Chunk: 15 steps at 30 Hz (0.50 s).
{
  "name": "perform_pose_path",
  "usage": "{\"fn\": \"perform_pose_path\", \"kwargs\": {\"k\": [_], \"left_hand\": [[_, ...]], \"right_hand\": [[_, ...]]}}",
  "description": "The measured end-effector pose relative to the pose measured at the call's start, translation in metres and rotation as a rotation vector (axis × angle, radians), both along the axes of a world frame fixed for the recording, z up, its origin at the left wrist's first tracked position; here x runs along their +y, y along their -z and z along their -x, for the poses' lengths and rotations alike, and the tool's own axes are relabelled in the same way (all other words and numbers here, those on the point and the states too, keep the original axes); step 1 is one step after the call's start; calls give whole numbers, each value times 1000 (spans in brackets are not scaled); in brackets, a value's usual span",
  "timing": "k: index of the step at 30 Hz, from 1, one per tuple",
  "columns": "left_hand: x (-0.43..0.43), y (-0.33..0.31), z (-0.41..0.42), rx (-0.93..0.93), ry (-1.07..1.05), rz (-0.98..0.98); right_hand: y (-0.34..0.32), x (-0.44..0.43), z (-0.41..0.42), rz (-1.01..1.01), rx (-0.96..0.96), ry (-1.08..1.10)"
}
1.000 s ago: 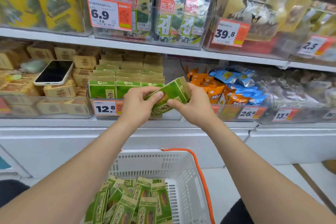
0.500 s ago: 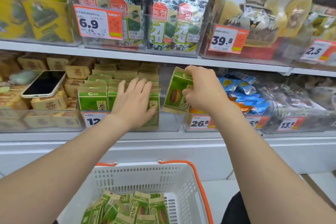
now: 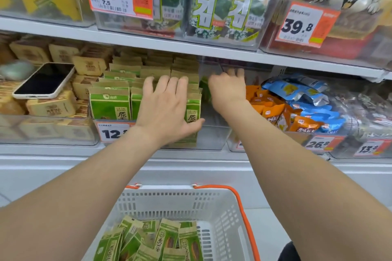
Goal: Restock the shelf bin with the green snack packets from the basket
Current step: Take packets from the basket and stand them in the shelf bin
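Green snack packets [image 3: 109, 106] stand in rows in a clear shelf bin [image 3: 212, 139] on the middle shelf. My left hand [image 3: 167, 108] lies flat against the front packets, fingers spread, holding nothing. My right hand [image 3: 228, 89] reaches into the free right side of the bin. It grips one green packet [image 3: 204, 90], of which only a blurred edge shows beside the thumb. Below, a white basket [image 3: 222, 199] with orange handles holds several more green packets [image 3: 167, 237].
The upper shelf's edge [image 3: 191, 47] runs just above both hands. A phone [image 3: 44, 80] lies on tan packets in the bin to the left. Orange and blue snack bags [image 3: 297, 104] fill the bin to the right. Price tags hang on the bin fronts.
My right hand has pushed its packet deeper into the right side of the bin. My left hand stays pressed on the front rows. The view has moved closer.
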State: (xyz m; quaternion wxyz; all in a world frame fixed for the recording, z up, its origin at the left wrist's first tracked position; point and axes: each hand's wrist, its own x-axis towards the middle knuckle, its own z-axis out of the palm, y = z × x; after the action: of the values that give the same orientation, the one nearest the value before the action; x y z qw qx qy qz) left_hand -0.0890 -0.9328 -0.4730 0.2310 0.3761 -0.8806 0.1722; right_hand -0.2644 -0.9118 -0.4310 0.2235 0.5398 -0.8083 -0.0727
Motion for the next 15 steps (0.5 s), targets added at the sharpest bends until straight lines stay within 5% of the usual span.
{"fn": "perform_pose_path", "kwargs": {"k": [5,15], "left_hand": [[-3,2,1,-7,2,15],[-6,5,5,18,-16,-7]], "right_hand": [[0,-39,9,-37,-79,115],[24,-76,20,270,72,160]]}}
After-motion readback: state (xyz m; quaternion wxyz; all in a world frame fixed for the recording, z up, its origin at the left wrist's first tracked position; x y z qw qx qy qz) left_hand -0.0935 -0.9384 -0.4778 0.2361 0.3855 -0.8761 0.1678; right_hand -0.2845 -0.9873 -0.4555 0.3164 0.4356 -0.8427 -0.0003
